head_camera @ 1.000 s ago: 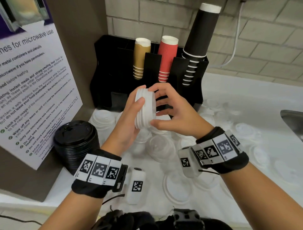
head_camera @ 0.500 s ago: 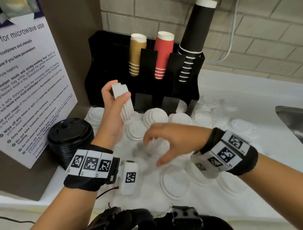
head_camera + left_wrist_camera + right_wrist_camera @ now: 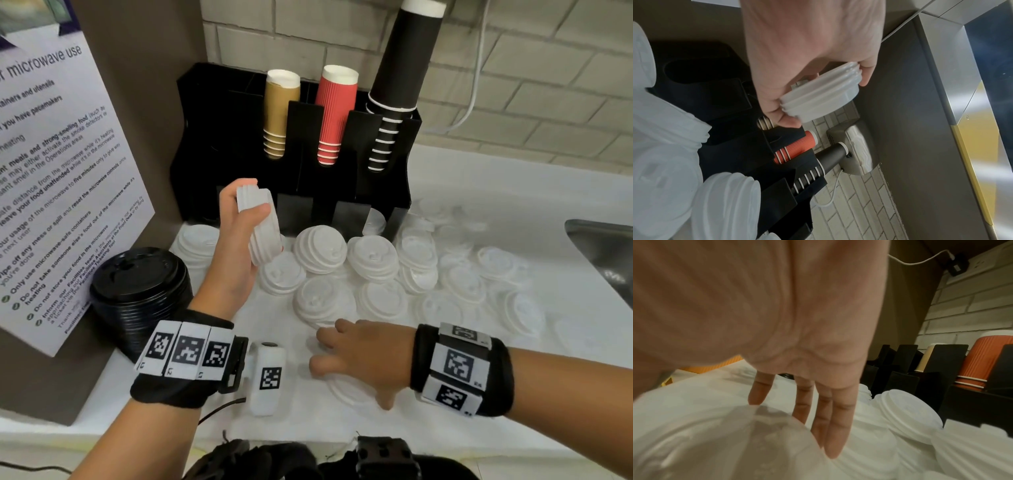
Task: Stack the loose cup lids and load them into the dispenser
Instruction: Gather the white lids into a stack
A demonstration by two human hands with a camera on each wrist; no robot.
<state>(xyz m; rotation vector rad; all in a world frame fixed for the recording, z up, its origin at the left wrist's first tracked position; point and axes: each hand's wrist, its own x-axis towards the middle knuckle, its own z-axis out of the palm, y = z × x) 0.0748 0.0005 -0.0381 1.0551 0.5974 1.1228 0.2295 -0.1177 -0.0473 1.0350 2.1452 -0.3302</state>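
Left hand is gripping a small stack of white lids on edge, in front of the black dispenser; right hand, fingers straight and spread, is reaching down over loose lids on the counter

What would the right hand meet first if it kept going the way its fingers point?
Probably the flat white lid lying on the counter right under the right hand; the straight fingers angle down at it, though contact is unclear.
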